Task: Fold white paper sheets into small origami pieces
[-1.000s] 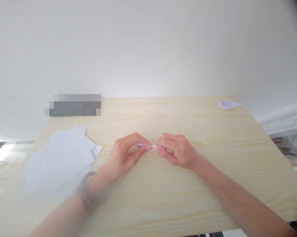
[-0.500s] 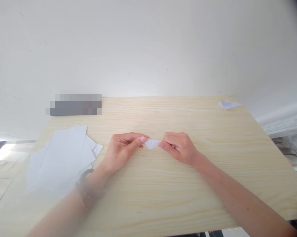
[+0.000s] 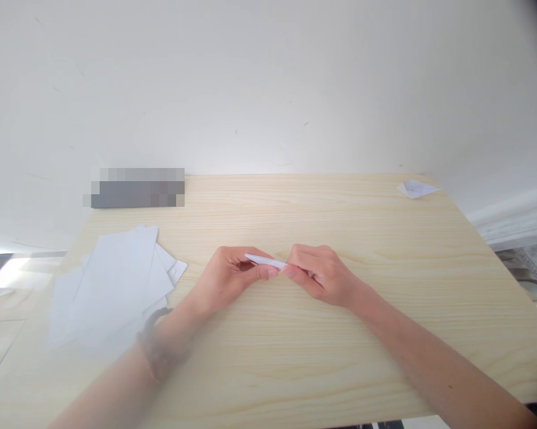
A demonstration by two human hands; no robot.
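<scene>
A small piece of folded white paper (image 3: 264,260) is held between my two hands above the middle of the table, seen nearly edge-on. My left hand (image 3: 226,275) pinches it from the left, thumb in front and fingers behind. On the other side, my right hand (image 3: 322,271) grips its right end between thumb and curled fingers. The thumb tips almost meet at the paper's lower edge. Part of the paper is hidden by the fingers. A dark bracelet (image 3: 154,345) circles my left wrist.
Loose white paper sheets (image 3: 116,274) overlap in a pile on the left of the wooden table (image 3: 268,369). Another folded paper piece (image 3: 415,189) lies at the far right corner. A blurred-out dark object (image 3: 136,193) sits at the back left, by the white wall (image 3: 268,83).
The folded paper has turned from showing its flat face to nearly edge-on. My left hand has shifted slightly right, and the hands are closer together.
</scene>
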